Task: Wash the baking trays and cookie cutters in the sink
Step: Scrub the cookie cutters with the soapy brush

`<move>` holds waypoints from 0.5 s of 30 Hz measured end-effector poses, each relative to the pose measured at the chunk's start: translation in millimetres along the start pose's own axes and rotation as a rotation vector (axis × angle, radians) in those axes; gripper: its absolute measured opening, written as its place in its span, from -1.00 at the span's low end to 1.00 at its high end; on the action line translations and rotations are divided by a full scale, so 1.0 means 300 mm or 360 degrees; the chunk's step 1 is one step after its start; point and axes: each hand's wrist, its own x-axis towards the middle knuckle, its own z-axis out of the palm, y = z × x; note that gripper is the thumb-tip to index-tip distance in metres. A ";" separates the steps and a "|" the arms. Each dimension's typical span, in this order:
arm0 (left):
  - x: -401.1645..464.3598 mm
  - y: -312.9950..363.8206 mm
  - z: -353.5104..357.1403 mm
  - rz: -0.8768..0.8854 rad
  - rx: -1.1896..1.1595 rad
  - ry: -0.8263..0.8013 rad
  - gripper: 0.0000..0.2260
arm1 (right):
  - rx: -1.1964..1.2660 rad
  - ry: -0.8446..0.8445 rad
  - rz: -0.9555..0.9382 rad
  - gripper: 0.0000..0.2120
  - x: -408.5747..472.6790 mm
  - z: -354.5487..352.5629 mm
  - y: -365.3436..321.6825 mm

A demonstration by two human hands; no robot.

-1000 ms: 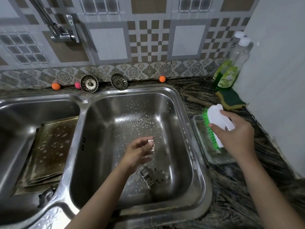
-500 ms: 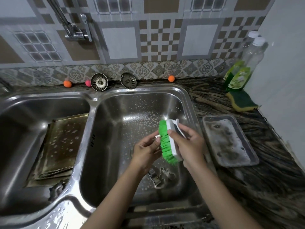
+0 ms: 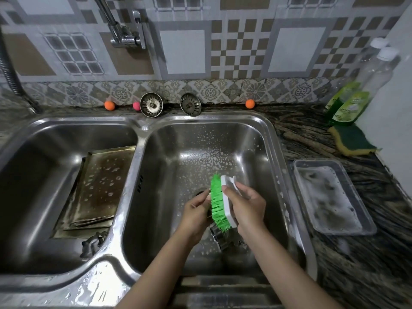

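Behind the double steel sink (image 3: 142,128), two round metal strainers (image 3: 151,105) (image 3: 190,104) lean against the patterned tile wall (image 3: 223,52), with two orange balls (image 3: 109,105) (image 3: 250,103) and a pink ball (image 3: 136,106) beside them. Right of the sink lie a clear soapy plastic tray (image 3: 333,197), a green-and-yellow sponge (image 3: 352,140) and two green detergent bottles (image 3: 350,108) (image 3: 337,98).

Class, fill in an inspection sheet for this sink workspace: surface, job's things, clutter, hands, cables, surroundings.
Surface: double steel sink, right basin flecked with suds; dark patterned counter.
Job's things: baking trays stacked in left basin; cookie cutter on right basin floor.
Clutter: sponge, two soap bottles, sudsy clear tray, two strainers.
Hands: right hand grips green scrub brush; left hand pinches a small item against the bristles, mostly hidden.
Cables: metal hose at far left.
Surroundings: tiled wall, tap.
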 end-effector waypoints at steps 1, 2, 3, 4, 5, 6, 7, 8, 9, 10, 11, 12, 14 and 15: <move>-0.003 -0.006 0.007 0.0002 0.0036 -0.0041 -0.76 | 0.0032 0.0040 -0.0023 -0.65 -0.004 -0.002 -0.006; -0.009 -0.009 0.009 0.0001 0.0100 -0.0076 -0.75 | 0.0048 0.0093 -0.0050 -0.65 -0.001 -0.006 -0.018; -0.017 -0.009 0.005 -0.0002 0.0183 -0.0113 -0.74 | 0.0052 0.0146 -0.0074 -0.64 0.010 -0.011 -0.029; -0.024 -0.006 -0.002 -0.0011 0.0269 -0.0153 -0.73 | 0.0057 0.0181 -0.0079 -0.63 0.027 -0.018 -0.038; -0.029 0.002 -0.011 -0.0034 0.0345 -0.0191 -0.72 | 0.0065 0.0202 -0.0073 -0.62 0.045 -0.026 -0.043; -0.030 0.013 -0.021 -0.0057 0.0408 -0.0219 -0.71 | 0.0074 0.0199 -0.0068 -0.62 0.060 -0.032 -0.048; -0.031 0.027 -0.030 -0.0069 0.0476 -0.0240 -0.71 | 0.0082 0.0183 -0.0062 -0.63 0.068 -0.035 -0.056; -0.030 0.046 -0.041 -0.0075 0.0555 -0.0252 -0.71 | 0.0088 0.0152 -0.0054 -0.64 0.073 -0.039 -0.063; -0.027 0.064 -0.048 -0.0070 0.0631 -0.0254 -0.71 | 0.0091 0.0103 -0.0038 -0.64 0.076 -0.044 -0.071; -0.021 0.078 -0.055 -0.0048 0.0673 -0.0249 -0.71 | 0.0095 0.0031 -0.0020 -0.65 0.075 -0.050 -0.080; -0.015 0.089 -0.058 -0.0016 0.0667 -0.0237 -0.73 | 0.0091 -0.0066 -0.0008 -0.67 0.070 -0.056 -0.090; -0.009 0.094 -0.059 0.0013 0.0606 -0.0202 -0.75 | 0.0104 -0.0173 0.0000 -0.68 0.060 -0.059 -0.095; 0.003 0.096 -0.058 0.0063 0.0386 0.0005 -0.81 | 0.0167 -0.0307 0.0021 -0.70 0.034 -0.057 -0.098; 0.009 0.093 -0.058 0.0083 0.0276 0.0135 -0.81 | 0.0207 -0.0324 0.0030 -0.71 0.023 -0.055 -0.094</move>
